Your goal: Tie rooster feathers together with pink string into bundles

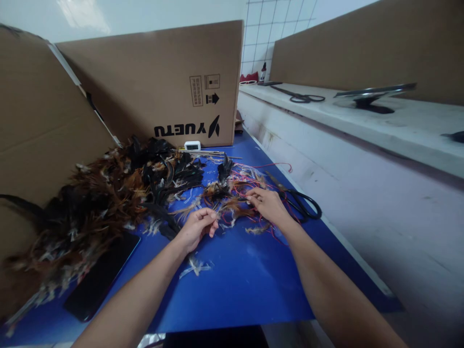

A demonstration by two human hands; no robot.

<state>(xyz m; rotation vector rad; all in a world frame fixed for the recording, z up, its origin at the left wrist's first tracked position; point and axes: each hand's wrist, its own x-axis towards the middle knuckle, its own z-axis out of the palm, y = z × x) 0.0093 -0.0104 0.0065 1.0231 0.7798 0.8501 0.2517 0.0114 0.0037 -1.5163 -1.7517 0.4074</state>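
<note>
My left hand (200, 229) is closed in a pinch above the blue table, thumb against the fingers. The pale end of a brown feather (229, 207) shows at its fingertips. To its right, my right hand (267, 204) has its fingers bent together over a tangle of red string (239, 181) and loose feathers; what lies between those fingertips is hidden. Black-handled scissors (306, 205) lie just beyond my right wrist. A dark feather clump (219, 186) rests ahead of both hands, and white feather scraps (195, 267) lie below my left hand.
A large heap of brown and black feathers (119, 193) covers the left side. Beside it lies a black phone (103, 275). A cardboard box (163, 87) stands behind, with a small white digital display (192, 145) and thin sticks (213, 153). More scissors (300, 95) lie on the right ledge (326, 113).
</note>
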